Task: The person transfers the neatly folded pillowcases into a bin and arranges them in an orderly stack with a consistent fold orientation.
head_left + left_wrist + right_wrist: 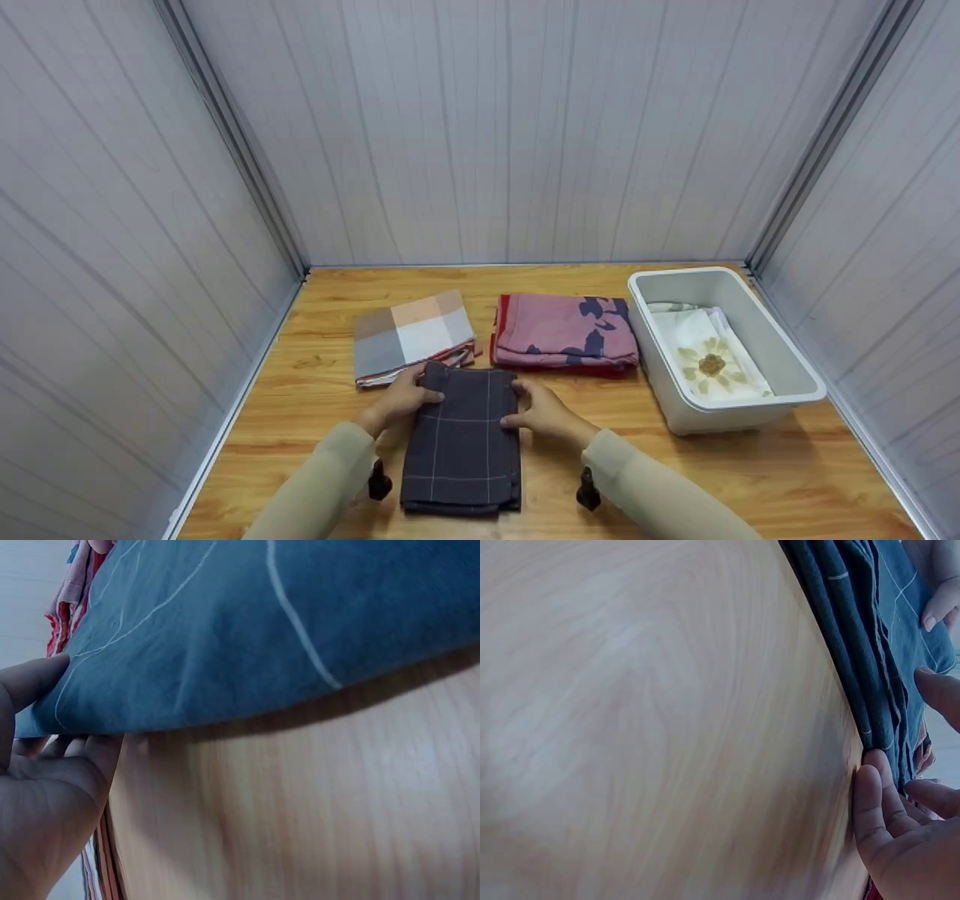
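A folded dark cloth with thin white check lines [465, 450] lies on the table before me, its layers stacked along the right side. My left hand [405, 397] pinches its far left edge, thumb on top and fingers underneath, as the left wrist view shows. At the far right edge, my right hand [546, 411] holds the folds, thumb [939, 694] over the top and fingertips [877, 761] tucked against the lower layers. Just beyond my left hand, a folded checked cloth [412, 334] in grey, white and tan lies partly behind the dark one.
A folded pink cloth with dark patches [555, 326] rests on red fabric at the back centre. To the right stands a white bin [679, 412] holding a white cloth with a yellow flower [694, 330]. Pale panel walls [480, 135] enclose the wooden table [300, 427].
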Available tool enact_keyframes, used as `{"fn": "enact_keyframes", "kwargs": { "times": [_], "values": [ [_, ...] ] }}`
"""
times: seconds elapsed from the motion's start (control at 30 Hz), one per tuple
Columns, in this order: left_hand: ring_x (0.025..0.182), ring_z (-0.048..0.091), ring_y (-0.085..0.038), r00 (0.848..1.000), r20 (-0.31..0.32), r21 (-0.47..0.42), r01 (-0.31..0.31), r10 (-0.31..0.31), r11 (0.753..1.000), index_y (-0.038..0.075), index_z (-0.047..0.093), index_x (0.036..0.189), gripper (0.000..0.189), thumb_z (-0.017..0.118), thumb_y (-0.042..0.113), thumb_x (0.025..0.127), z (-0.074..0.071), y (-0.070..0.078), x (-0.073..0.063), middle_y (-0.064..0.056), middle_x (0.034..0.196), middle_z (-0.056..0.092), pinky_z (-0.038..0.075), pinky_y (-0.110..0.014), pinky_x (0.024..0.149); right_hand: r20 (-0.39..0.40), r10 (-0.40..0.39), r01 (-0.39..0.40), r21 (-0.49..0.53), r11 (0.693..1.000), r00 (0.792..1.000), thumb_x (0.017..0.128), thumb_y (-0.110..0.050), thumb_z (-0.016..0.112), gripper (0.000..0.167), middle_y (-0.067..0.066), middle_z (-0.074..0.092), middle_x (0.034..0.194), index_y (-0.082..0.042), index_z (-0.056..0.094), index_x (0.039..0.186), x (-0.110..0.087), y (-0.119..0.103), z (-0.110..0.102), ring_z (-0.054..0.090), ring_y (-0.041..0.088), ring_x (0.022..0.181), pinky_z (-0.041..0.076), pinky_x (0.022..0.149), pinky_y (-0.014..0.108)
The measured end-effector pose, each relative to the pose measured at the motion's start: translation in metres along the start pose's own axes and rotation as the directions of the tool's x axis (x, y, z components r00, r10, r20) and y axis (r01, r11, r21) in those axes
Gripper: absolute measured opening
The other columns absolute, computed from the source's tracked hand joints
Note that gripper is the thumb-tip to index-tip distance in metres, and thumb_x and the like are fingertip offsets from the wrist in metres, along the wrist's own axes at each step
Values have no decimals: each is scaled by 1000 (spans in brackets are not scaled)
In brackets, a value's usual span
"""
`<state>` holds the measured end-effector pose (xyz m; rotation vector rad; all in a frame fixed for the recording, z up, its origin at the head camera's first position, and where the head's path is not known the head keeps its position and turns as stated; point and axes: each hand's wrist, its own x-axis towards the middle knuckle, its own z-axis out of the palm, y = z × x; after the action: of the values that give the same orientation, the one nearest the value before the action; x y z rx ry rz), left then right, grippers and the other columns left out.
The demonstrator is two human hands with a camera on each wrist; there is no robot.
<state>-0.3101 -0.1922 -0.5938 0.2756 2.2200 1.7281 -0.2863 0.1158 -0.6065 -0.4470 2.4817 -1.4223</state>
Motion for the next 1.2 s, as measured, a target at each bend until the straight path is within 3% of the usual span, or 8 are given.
{"fn": "enact_keyframes", "kwargs": {
  "times": [0.23,0.4,0.63,0.7,0.77,0.9,1.03,1.2],
  "values": [
    [104,74,-26,995,78,-46,-56,59,997,-8,66,139,46,69,-9,94,-6,5,-2,-30,128,72,60,-32,88,-12,15,-14,32,999,1000,87,-10,90,79,35,56,152,16,50,150,-1,-2,0,48,50,147,35,126,64],
    [104,74,-22,995,86,-70,-36,42,997,-7,64,142,50,70,-10,92,-9,8,-7,-26,129,73,61,-32,88,-37,41,-39,73,997,998,86,-9,91,78,29,62,144,11,51,150,0,-3,3,55,44,140,39,123,62],
    [105,73,-21,990,138,-145,8,12,989,-1,67,141,50,70,-11,92,-13,12,-10,-12,122,76,62,-33,87,-66,64,-58,80,995,996,87,-9,90,81,27,65,135,11,48,153,2,-4,3,60,41,129,46,116,58],
    [104,73,-20,989,148,-164,22,2,986,-1,68,138,47,70,-11,92,-14,13,-10,-8,118,76,63,-34,86,-72,77,-70,89,994,994,87,-9,89,80,26,66,133,12,48,152,3,-5,3,64,36,120,55,106,52],
    [103,74,-20,989,149,-176,31,-4,984,0,69,134,43,70,-10,92,-14,13,-11,-5,114,77,63,-34,85,-65,97,-89,115,989,993,88,-9,89,79,25,68,128,12,47,152,3,-6,4,67,29,104,60,87,44],
    [102,74,-19,991,131,-203,34,-7,979,0,69,134,43,70,-11,92,-14,12,-11,-4,114,77,63,-34,85,-26,145,-138,187,973,989,90,-10,88,72,17,68,108,8,50,148,3,-7,6,56,14,64,50,54,28],
    [101,74,-20,995,103,-222,25,-2,975,-3,67,133,41,69,-11,94,-12,10,-11,-5,114,76,63,-34,85,-12,147,-142,183,973,989,89,-8,88,51,6,60,85,7,61,130,2,-7,7,48,9,49,43,46,24],
    [102,74,-22,997,81,-199,7,10,980,-6,63,135,40,66,-12,96,-10,7,-11,-13,119,75,63,-34,87,-2,140,-137,172,975,990,86,-4,89,32,2,58,77,1,65,107,1,-9,7,51,10,51,44,46,25]
  ]
}}
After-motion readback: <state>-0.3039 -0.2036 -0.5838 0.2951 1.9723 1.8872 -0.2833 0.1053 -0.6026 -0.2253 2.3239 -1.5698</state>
